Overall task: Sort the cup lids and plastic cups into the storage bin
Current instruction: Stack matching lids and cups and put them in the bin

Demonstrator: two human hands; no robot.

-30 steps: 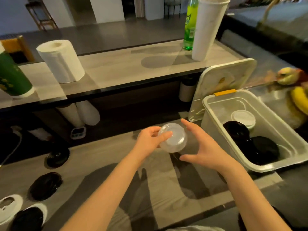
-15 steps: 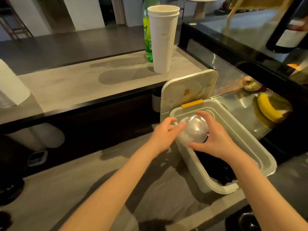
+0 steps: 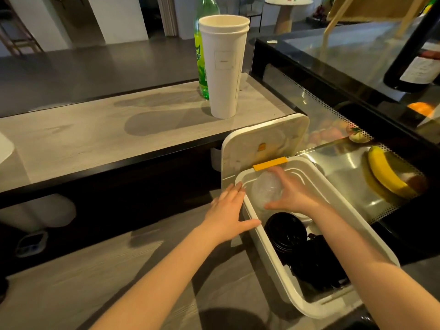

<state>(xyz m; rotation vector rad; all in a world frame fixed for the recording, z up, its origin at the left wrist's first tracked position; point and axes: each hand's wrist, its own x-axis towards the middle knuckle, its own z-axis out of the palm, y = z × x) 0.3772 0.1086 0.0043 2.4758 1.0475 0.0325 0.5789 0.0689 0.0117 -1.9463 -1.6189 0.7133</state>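
From the head view, the clear dome lid (image 3: 265, 189), shared between both hands half a second ago, is now lower, inside the far end of the storage bin (image 3: 266, 258), beyond the black lids (image 3: 285, 232) already there. Only the right hand (image 3: 295, 198) grasps it, fingers curled around its side. The left hand (image 3: 228, 210) has let go and lies released, fingers straight, against the bin's near rim, somewhat blurred. The bin's cover (image 3: 262, 139) stands open behind. I judge this piece nearly sorted: it needs only releasing, leaving the left hand free.
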